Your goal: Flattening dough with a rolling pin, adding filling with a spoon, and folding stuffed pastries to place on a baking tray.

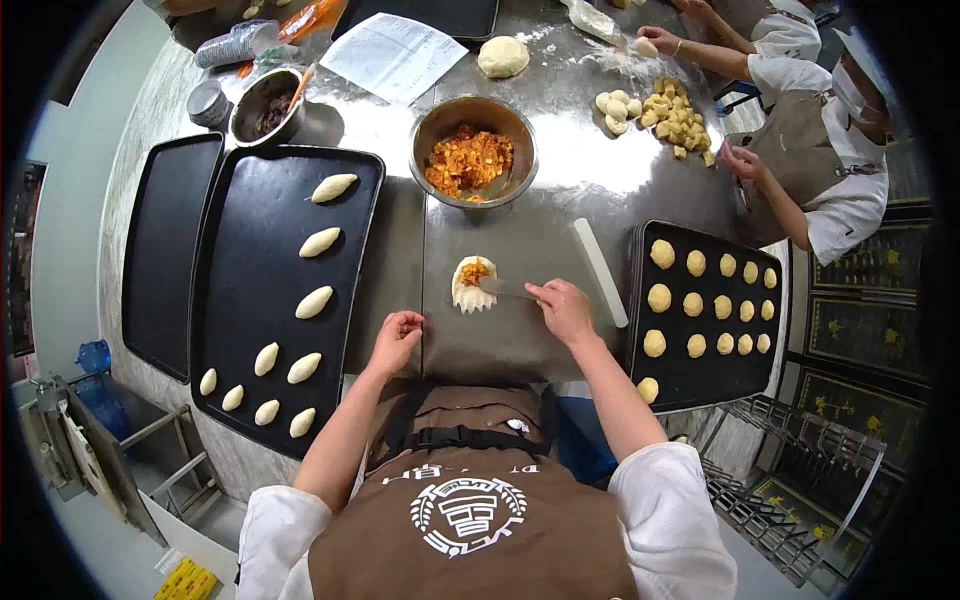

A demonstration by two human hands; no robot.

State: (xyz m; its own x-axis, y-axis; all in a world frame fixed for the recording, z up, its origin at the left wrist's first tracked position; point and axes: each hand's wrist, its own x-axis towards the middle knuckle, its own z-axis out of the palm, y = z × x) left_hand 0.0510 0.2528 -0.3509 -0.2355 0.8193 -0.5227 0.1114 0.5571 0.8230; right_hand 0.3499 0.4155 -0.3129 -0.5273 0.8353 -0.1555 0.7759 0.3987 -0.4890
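Note:
My right hand grips a thin flat spatula, its tip touching orange filling on a flattened piece of dough. The dough's near edge is cut into a fringe. My left hand rests to the left of the dough, fingers loosely curled, with nothing visible in it. Beyond the dough stands a metal bowl of orange filling. A white rolling pin lies to the right of my right hand.
Black trays hold spindle-shaped dough pieces at left and round dough balls at right. Another black tray lies far left. A bowl of dark filling, a paper sheet and a dough lump lie farther back. A co-worker handles dough at upper right.

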